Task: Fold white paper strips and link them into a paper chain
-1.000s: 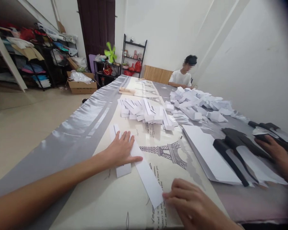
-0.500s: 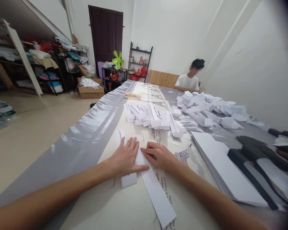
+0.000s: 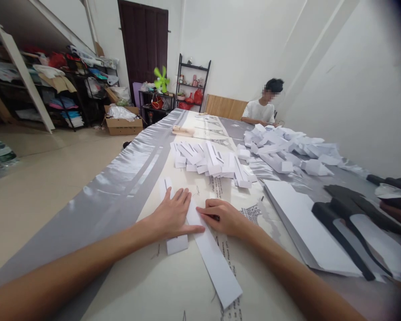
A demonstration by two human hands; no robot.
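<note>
A long white paper strip [image 3: 217, 267] lies slanted on the patterned tablecloth [image 3: 143, 285]. My left hand [image 3: 175, 214] rests flat with fingers spread, its thumb across the strip and its palm over a second, shorter white piece [image 3: 177, 244]. At the strip's right edge, my right hand [image 3: 220, 215] is closed, thumb and forefinger together at the paper; whether the edge is pinched between them is too small to tell. Beyond both hands lies a pile of folded white paper pieces [image 3: 214, 162].
A larger heap of folded white paper [image 3: 287, 147] covers the back right. Flat white sheets [image 3: 307, 227] and dark objects [image 3: 344, 240] lie at the right. A person in a white shirt [image 3: 259, 111] sits at the far end. Part of another hand [image 3: 399, 213] shows at the right edge.
The whole view has shifted slightly, with things appearing a little higher and further left. Both hands keep nearly the same pose on the paper.
</note>
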